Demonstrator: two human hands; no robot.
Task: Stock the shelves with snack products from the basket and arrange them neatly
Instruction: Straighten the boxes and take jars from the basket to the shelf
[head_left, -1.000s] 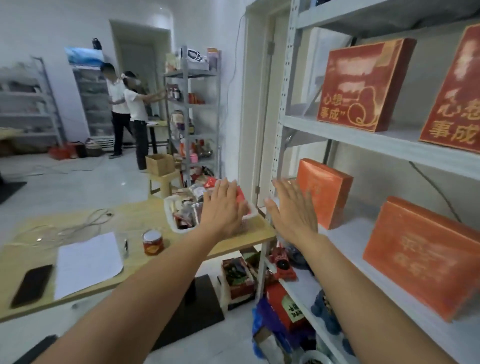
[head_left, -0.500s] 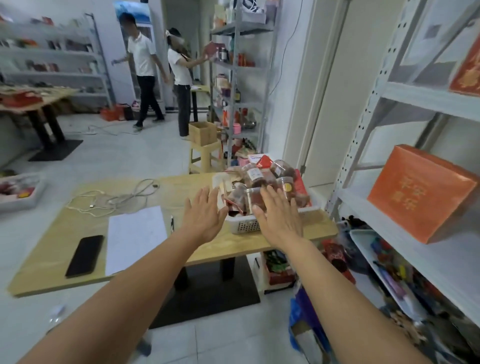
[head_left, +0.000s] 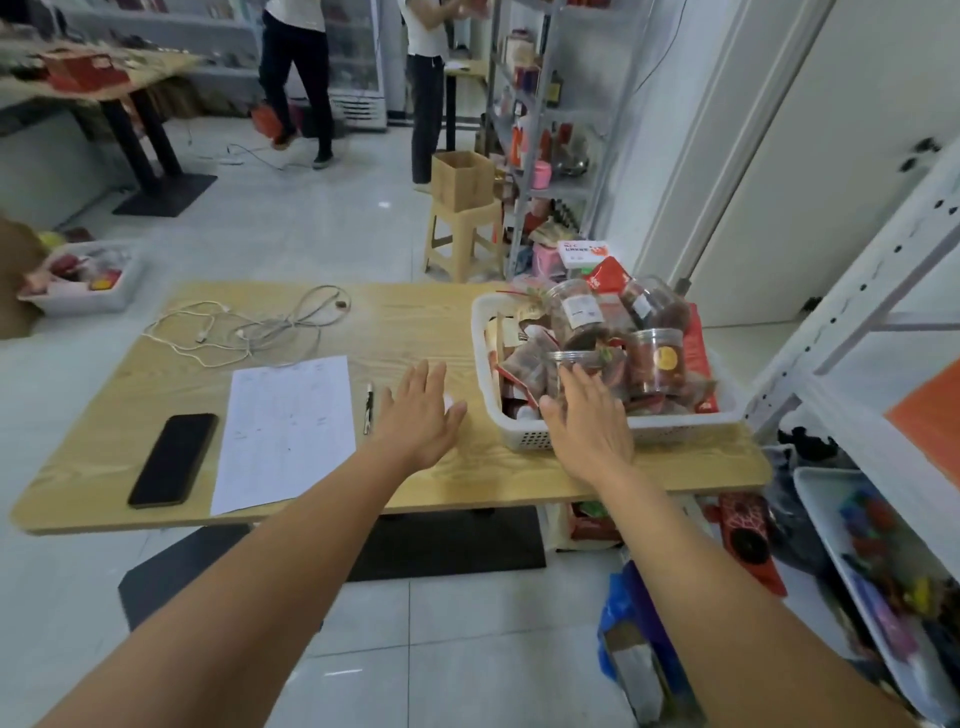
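Note:
A white plastic basket (head_left: 524, 439) full of snack jars and red packets stands on the right end of the wooden table (head_left: 415, 322). My right hand (head_left: 587, 421) reaches over the basket's near rim with straight fingers, its fingertips at a clear jar (head_left: 574, 364). My left hand (head_left: 421, 410) hovers open over the table, left of the basket, holding nothing. The white metal shelf (head_left: 883, 291) stands at the right edge with an orange box (head_left: 930, 415) on it.
On the table lie a black phone (head_left: 174, 460), a paper sheet (head_left: 288, 431), a pen (head_left: 369, 408) and white cables (head_left: 249, 327). Two people stand at the back beside another shelf. A stool with a cardboard box (head_left: 462, 182) stands behind the table. Goods lie under the table and on low shelves.
The view has turned left and down, from the shelf to the table. Both hands have come down from shelf height; my right hand now reaches into the basket.

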